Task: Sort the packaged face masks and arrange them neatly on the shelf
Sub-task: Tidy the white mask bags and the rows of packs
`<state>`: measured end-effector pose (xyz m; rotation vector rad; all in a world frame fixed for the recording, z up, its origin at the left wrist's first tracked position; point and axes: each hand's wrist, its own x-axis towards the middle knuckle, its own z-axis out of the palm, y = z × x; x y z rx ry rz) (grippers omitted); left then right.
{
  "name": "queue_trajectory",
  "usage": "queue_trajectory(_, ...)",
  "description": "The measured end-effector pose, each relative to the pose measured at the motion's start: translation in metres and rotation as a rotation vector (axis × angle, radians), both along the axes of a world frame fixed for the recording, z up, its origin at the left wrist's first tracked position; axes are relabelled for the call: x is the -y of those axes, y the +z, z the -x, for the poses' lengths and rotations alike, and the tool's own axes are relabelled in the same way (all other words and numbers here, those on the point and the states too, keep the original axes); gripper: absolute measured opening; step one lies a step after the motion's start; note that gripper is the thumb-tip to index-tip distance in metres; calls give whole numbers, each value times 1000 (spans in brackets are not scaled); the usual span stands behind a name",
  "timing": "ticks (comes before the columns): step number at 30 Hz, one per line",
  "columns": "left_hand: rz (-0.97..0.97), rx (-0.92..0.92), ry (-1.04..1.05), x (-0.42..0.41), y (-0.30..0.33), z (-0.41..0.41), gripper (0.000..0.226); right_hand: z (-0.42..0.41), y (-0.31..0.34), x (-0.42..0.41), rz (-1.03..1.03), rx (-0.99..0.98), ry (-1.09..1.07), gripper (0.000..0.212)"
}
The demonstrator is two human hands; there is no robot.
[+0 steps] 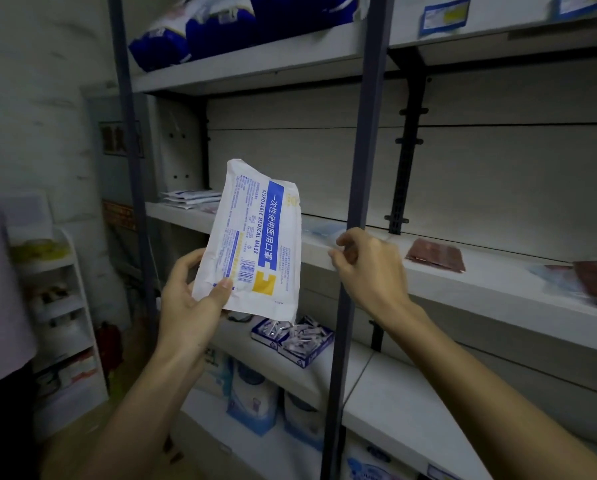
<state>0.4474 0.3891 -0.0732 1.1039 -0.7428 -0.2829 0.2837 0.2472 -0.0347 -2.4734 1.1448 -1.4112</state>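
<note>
The left hand point(189, 299) pinches the white mask packet point(255, 237) by its lower corner, upright, label readable for sorting. The right hand point(366, 268), loosely curled and empty, hovers near the shelf point(428, 275) edge, where matching packets point(189, 197) lie far left.

I stand in a dim storeroom with a pale, rough-looking wall point(40, 98) on my left. Against it sits a small white side rack point(72, 306) with blurred goods. Ahead, grey metal uprights point(366, 133) carry off-white shelf boards point(428, 278), backed by pale panels point(324, 157). The floor point(82, 434) below looks tan.
</note>
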Motion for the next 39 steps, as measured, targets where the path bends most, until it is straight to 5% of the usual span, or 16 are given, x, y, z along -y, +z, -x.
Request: queue_trajectory(39,-95,-39,61,177,3,-413,41,-383,-4,194,-71,10,14,21)
